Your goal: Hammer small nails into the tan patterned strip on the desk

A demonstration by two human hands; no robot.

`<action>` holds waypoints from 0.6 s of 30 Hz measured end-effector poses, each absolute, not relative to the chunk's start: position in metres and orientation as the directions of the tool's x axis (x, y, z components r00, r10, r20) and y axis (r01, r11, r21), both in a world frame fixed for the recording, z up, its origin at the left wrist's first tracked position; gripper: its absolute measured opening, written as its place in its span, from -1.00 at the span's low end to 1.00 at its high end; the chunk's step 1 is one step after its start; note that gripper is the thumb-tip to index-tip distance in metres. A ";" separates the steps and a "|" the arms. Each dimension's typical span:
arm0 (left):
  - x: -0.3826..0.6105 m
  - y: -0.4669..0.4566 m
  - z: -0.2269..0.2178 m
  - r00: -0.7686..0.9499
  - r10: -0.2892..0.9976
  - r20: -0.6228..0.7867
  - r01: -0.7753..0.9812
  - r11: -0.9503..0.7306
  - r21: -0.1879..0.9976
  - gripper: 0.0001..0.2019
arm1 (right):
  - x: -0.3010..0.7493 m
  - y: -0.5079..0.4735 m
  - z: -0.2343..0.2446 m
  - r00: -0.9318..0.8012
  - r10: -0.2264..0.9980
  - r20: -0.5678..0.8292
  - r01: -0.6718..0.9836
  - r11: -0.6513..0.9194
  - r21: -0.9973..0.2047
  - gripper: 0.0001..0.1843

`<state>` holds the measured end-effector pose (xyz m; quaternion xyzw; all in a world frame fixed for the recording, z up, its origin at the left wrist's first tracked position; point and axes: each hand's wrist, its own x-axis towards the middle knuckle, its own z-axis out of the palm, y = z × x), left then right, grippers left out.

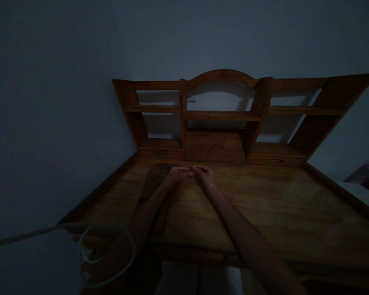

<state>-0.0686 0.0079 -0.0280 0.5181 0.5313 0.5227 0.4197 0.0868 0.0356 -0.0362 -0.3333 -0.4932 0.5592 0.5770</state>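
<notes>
Both hands meet over the far middle of the wooden desk (264, 196), close to the shelf unit. My left hand (178, 173) has its fingers pinched on a small greyish object (191, 171). From the right, my right hand (205, 174) pinches at the same small object, fingertips almost touching those of the left. Its kind is too dark and small to make out. Beneath and beside my left forearm lies a dark flat item (152, 180) with reddish edges, partly covered by the arm.
A wooden shelf unit (221, 116) with compartments and an arched top stands along the desk's back edge. A white cable (107, 282) loops at the lower left, in front of my left arm. Behind the shelves, a wall socket (191, 98) shows. Walls rise at the left and back.
</notes>
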 end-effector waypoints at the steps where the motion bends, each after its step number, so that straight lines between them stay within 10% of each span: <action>1: -0.068 0.008 -0.028 -0.105 0.991 0.078 0.098 -0.067 0.993 -0.57 | 0.087 0.035 -0.036 -0.115 0.974 0.195 -0.312 0.151 -0.938 -0.65; 12: -0.073 0.008 -0.021 -0.232 0.969 0.089 -0.029 -0.098 0.995 -0.55 | 0.087 0.033 -0.031 -0.201 0.923 0.327 0.045 0.343 -0.938 -0.57; 18: -0.082 0.007 -0.020 -0.375 0.921 0.102 -0.229 -0.199 0.953 -0.52 | 0.109 0.014 -0.013 -0.517 0.783 0.346 0.423 0.585 -0.692 -0.69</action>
